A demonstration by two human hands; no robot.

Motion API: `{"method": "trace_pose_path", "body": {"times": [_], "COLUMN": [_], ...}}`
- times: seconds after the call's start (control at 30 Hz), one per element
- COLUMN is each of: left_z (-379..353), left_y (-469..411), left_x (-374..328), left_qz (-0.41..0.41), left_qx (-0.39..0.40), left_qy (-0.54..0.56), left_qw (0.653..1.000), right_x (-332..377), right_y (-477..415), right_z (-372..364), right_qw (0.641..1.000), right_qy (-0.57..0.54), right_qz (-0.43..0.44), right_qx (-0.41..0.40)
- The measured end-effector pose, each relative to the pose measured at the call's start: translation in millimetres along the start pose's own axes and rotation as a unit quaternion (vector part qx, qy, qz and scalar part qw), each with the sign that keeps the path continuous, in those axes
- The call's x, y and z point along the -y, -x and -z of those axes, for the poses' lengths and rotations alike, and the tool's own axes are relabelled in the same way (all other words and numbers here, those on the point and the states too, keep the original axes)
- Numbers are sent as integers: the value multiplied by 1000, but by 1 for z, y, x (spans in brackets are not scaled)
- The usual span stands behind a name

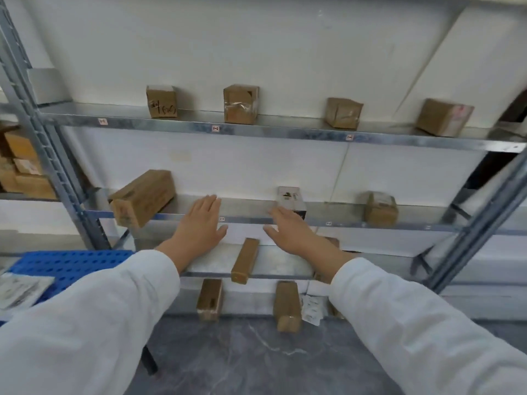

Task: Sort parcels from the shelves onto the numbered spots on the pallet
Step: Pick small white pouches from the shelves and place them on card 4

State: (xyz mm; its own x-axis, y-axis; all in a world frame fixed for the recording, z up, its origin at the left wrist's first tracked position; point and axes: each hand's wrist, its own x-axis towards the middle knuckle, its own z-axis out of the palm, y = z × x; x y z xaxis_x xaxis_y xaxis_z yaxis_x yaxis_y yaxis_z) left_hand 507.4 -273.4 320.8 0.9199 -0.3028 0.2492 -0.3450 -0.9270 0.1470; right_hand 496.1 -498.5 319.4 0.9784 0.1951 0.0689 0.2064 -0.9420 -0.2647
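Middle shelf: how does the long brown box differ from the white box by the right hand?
The long brown box is cardboard and larger; the white box is printed white and black. The brown box lies angled, overhanging the middle shelf; the white box stands upright. Both rest on that shelf.

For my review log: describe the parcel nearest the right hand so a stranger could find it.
On the metal shelving rack, take the second shelf down. The parcel stands upright mid-shelf, just behind the right hand. It alone is white with a black base; its neighbours are brown cardboard.
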Motion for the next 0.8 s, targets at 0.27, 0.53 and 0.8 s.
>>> {"method": "trace_pose_path", "body": {"times": [0.27, 0.53, 0.8], "left_z": [-17, -11, -24], "left_y": [46, 65, 68], "left_x": [-62, -110, -187], "left_qz": [-47, -36, -55], "left_qx": [17, 20, 19], "left_qy": [25, 42, 12], "left_qw": [998, 998, 998], "right_x": [-63, -97, -154], "right_y": [93, 137, 178], "right_z": [3, 48, 63], "right_qw": [992, 981, 981], "right_qy": [38, -65, -77], "right_qz": [-122, -173, -164], "right_qx": [12, -54, -65]}}
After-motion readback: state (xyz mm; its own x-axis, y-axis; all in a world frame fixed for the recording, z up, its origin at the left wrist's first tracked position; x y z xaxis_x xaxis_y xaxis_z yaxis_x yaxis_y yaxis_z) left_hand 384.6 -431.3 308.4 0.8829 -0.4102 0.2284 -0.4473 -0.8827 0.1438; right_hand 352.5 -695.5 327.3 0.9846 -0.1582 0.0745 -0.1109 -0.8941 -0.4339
